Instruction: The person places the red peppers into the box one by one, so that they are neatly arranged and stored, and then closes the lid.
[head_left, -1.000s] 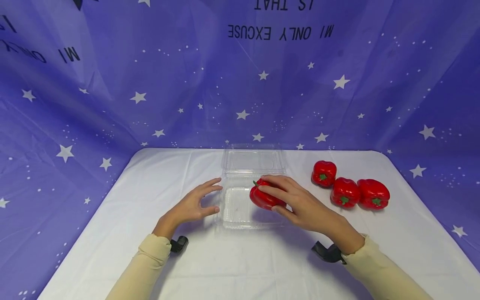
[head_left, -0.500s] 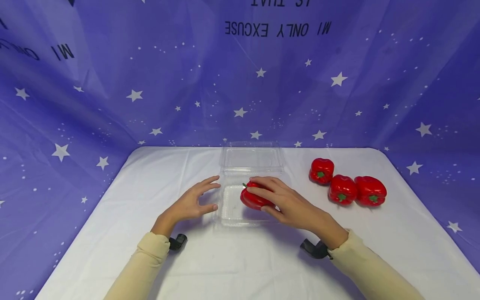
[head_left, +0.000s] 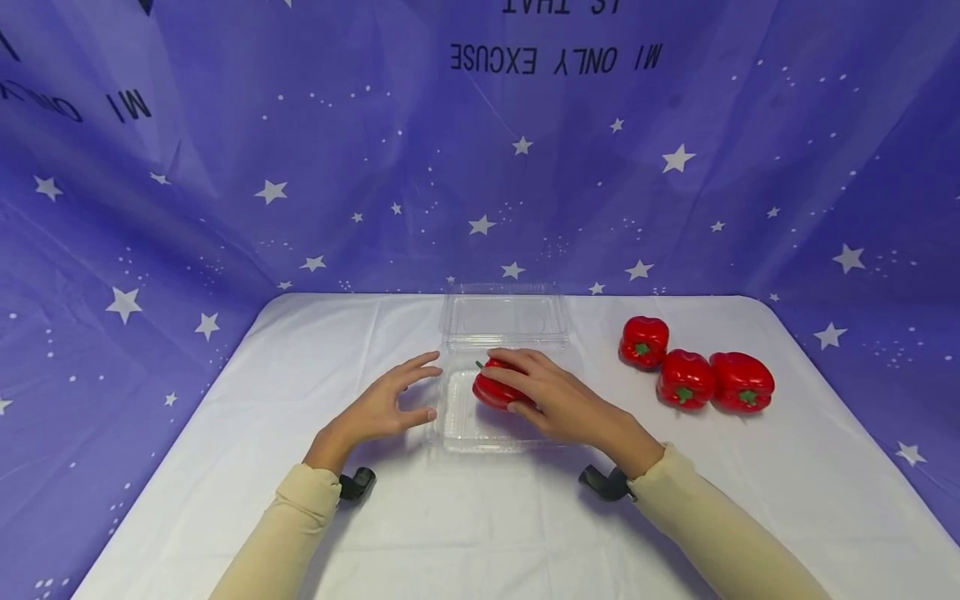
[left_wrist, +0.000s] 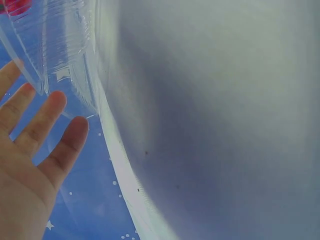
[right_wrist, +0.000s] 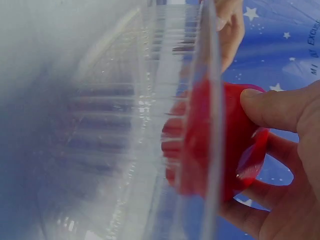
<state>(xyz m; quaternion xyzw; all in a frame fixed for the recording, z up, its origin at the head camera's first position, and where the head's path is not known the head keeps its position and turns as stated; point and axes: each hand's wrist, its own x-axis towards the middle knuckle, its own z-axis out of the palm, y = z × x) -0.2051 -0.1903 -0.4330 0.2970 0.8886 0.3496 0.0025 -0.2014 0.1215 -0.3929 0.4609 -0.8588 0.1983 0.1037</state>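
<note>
My right hand grips a red bell pepper with a green stem over the base of a clear plastic clamshell box. In the right wrist view the thumb and fingers wrap the pepper, which shows partly through the clear side wall. The box's lid lies folded back behind the base. At the base's left side my left hand has its fingers spread, holding nothing. In the left wrist view its fingertips are close to the clear wall; whether they touch it I cannot tell.
Several more red bell peppers sit close together at the back right of the white-covered table. A purple star-printed cloth rises behind the table and at both sides.
My right hand has carried the pepper leftward and a little lower over the box base. The left hand stays nearly still. The head view has shifted slightly.
</note>
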